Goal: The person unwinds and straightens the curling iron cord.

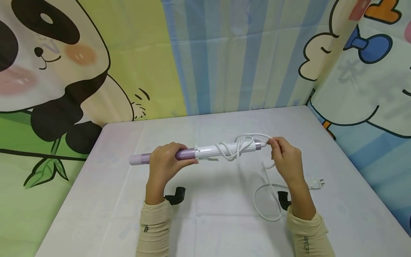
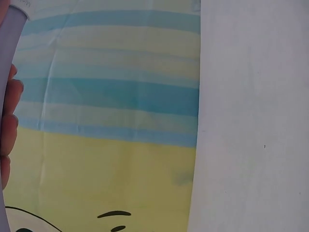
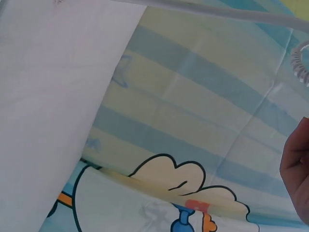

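Sleeves: two, pale tan, one on each arm, the left sleeve (image 1: 155, 230) and right sleeve (image 1: 309, 233) both on the near side of the wand, each bearing one small dark mark.
Black wrist pieces: two, one beside the left wrist (image 1: 178, 195), one beside the right (image 1: 284, 200), both nearer than the wand.
Plug: one white two-pin plug (image 1: 316, 184), on the table, nearer than the wand and out past its corded end.
Cord: one white cord (image 1: 238, 150), wound in several turns about the wand's white part, a slack loop dropping on its near side.
Hands: two; the left hand (image 1: 165, 159) is clamped around the wand's purple length, the right hand (image 1: 286, 160) pinches the cord at its corded end.
Wand: one, purple and white (image 1: 210, 151), held nearly level above the table.
Table: one, white-covered (image 1: 208, 232), beneath the wand.
Backdrop: beyond the wand, blue stripes (image 1: 224, 53); past its purple end, one cartoon panda (image 1: 74, 94); past its corded end, one blue bow (image 1: 375, 48).
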Demonstrator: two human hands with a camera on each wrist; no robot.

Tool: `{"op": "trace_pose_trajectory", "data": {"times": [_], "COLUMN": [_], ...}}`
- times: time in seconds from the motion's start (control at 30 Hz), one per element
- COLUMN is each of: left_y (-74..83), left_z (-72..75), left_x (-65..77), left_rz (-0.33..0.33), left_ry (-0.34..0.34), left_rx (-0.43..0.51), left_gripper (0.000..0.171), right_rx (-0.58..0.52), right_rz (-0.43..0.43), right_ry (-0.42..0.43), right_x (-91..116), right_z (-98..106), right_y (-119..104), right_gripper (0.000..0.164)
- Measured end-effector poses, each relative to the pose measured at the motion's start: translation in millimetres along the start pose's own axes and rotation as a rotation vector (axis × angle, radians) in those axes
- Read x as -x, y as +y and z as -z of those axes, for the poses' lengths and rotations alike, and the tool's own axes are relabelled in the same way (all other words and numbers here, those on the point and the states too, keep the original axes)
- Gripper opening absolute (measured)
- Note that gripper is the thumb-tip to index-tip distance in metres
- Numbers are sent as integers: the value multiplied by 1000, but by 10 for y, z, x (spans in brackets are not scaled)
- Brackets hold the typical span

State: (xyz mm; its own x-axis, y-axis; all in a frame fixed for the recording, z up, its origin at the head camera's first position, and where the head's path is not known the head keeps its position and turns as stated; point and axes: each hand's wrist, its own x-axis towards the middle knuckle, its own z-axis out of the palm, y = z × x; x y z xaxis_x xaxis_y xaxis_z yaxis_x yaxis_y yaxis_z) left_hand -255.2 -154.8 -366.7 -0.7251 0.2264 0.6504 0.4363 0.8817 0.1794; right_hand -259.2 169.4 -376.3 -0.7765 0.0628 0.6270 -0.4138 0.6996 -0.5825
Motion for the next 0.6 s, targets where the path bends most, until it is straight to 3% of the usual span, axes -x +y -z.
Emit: {"op": "trace_pose_trajectory", "data": {"times": [0.4, 0.6], "left_y": [-55, -68], "left_z": [26, 53], "left_x": [14, 10], "left_rz": [-15, -5], "left_ry": [6, 45], "left_rx": [51, 52], "left_gripper": [50, 50], "right_rx": [74, 115], "right_rz": [-180, -222], "right_ry": [-125, -267], "right_x": [-15, -10], "right_z": [56, 94], "right_y": [75, 69], "right_gripper": [29, 34]}}
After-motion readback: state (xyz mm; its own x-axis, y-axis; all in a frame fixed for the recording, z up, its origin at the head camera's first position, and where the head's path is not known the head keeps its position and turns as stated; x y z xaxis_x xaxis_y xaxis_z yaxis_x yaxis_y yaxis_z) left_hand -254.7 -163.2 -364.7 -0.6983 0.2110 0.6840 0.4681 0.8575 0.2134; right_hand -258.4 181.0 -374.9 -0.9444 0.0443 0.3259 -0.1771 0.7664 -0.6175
